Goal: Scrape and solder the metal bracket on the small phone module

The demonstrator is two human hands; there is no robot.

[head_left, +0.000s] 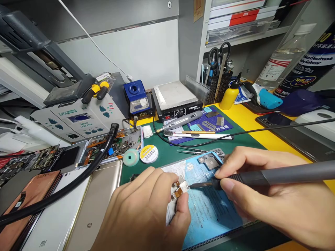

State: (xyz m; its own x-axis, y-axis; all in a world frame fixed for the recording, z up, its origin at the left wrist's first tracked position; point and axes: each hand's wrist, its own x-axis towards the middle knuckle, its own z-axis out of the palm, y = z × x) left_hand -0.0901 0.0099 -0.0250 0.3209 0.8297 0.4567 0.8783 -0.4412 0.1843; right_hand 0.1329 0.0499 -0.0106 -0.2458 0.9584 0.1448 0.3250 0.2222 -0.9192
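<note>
Soldering iron point(261, 176) tip is touching the small flex part point(180, 188) on the blue mat point(209, 209), right hand point(274, 198) gripping its handle, left hand point(149, 209) pinching the part; steadiness is mattering most.

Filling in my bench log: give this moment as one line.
left hand: pinches small part | right hand: holds soldering iron, tip at part | over blue mat

The gold phone back point(90, 209) carries the "mi" logo, as does the white phone back point(49, 226). A red strip on the shelf folder point(244, 15) reads "OPEN". The dark spray can point(309, 66) shows "Electronic", "Cleaning Solvent" and "600"; the small display on the blue soldering stand point(137, 101) reads "350".
</note>
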